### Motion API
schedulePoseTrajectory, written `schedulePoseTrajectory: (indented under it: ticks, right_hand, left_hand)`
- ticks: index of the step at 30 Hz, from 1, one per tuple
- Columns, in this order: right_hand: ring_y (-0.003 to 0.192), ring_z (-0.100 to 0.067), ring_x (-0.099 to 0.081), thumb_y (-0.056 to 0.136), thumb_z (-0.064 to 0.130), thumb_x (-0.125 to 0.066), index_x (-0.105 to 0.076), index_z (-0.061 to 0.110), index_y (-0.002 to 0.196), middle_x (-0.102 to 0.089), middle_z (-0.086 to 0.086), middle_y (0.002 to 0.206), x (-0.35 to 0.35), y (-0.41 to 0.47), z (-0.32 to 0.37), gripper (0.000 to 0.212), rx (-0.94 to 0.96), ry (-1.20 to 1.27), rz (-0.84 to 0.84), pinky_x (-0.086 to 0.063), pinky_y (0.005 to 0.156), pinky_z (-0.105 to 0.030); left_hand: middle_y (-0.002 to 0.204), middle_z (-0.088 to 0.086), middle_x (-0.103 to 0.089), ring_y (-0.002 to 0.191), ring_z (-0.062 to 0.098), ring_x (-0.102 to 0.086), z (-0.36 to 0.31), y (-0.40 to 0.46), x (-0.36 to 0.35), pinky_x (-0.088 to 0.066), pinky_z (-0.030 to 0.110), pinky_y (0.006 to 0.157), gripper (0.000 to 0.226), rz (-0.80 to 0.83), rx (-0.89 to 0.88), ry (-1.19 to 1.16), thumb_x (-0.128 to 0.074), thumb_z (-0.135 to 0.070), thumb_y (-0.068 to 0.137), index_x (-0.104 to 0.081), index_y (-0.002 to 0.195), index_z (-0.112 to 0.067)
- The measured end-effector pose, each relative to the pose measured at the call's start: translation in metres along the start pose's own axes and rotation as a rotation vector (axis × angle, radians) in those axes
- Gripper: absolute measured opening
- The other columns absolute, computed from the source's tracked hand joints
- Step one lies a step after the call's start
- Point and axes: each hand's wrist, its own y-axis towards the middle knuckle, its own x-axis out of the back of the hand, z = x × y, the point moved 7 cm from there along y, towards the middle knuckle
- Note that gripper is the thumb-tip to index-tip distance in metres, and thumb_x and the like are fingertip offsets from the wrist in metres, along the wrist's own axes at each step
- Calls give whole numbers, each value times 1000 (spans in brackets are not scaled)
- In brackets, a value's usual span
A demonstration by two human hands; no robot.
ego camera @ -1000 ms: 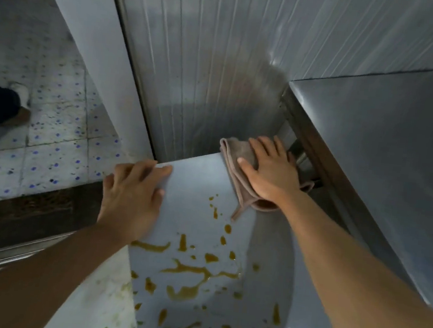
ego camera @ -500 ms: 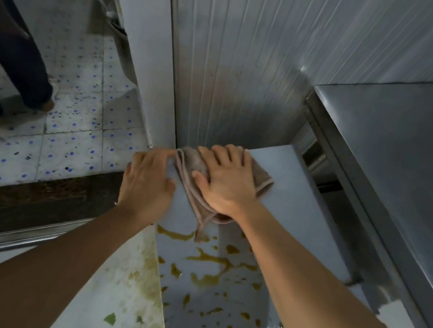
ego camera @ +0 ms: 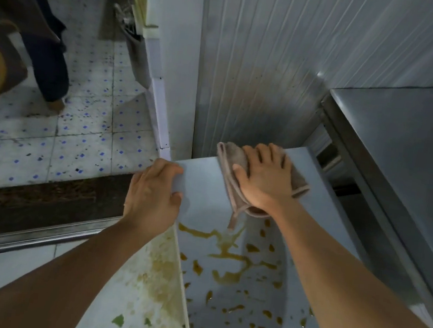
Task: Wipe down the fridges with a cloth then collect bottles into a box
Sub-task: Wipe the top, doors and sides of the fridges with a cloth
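Though stained, smooth fridge top (ego camera: 207, 187).

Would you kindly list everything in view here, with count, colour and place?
Fridge top: one, pale grey, centre.
Cloth: one, brownish, far end of fridge top, under right hand.
Spills: many, amber, near part of fridge top.
Steel counter: one, grey, right.
Ribbed wall: one, grey, behind.
Floor tiles: white with blue specks, left.
Another person's leg: one, dark trousers, upper left.
Left hand: rests on fridge's left edge.
Right hand: presses cloth.
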Motion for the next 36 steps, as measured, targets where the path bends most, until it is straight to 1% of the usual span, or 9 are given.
schedulePoseTrajectory:
  ticks: [5,9,11,14,18,21,26,29,36]
  right_hand:
    - [137,-34,-20,88,61,-18,-26,32,141,-34,-8,142,-10,-14,100,60,163,3,15,-13,111,-58]
    - [133,-36,-23,85,59,-39,-28,35,139,-36,-10,138,-15,-7,143,60,191,-30,96,-5,111,-63]
    - [139,-37,-14,86,55,-43,-22,36,143,-26,-10,148,-15,-11,147,64,182,-38,107,-1,112,-62]
    - [145,-32,12,89,52,-41,-3,38,148,6,-6,159,-15,-42,146,71,224,6,86,4,115,-58]
    - [146,-26,15,88,51,-36,-6,40,149,11,0,160,-19,-110,129,69,297,63,67,8,117,-51]
    - [146,-20,13,90,62,-20,-5,39,150,8,6,160,-18,-129,94,66,283,73,68,6,118,-46]
    - [147,-20,9,88,65,-8,-1,36,150,7,4,160,-9,-100,-10,69,37,14,25,-1,119,-45]
    - [147,-26,2,88,66,-5,-2,31,151,1,-2,161,-2,-85,-61,72,-91,-36,4,-5,118,-48]
    - [146,-34,-7,90,65,0,1,25,151,-5,-12,160,-3,-150,-58,73,-185,-46,3,-14,117,-52]
  left_hand:
    - [120,1,-52,112,22,-52,29,-7,25,-42,36,97,42,-54,173,-237,-56,-4,82,-48,118,-23]
    - [126,2,-43,115,21,-50,41,-23,37,-43,42,98,46,-29,182,-225,-55,1,82,-44,119,-23]
    - [129,2,-42,117,21,-49,41,-28,40,-43,44,99,46,-8,177,-225,-55,0,83,-44,122,-23]
    - [129,1,-43,119,20,-48,31,-33,42,-42,44,100,47,13,161,-218,-54,-2,83,-43,124,-22]
    - [126,6,-48,115,25,-49,3,-35,37,-42,46,97,46,13,78,-205,-52,-1,82,-45,125,-16]
    - [131,7,-49,119,27,-49,-17,-38,26,-40,45,99,49,27,38,-203,-51,2,83,-45,129,-14]
    - [143,8,-44,131,26,-41,-51,-39,-10,-29,41,109,59,120,-139,-89,-50,6,80,-44,136,-10]
    - [149,-2,-36,136,21,-29,-54,-39,-25,-22,40,111,57,121,-133,81,-52,-5,83,-46,137,-22]
    - [148,-2,-35,133,23,-27,-67,-36,-34,-16,43,108,54,86,-122,247,-55,-12,81,-47,133,-24]
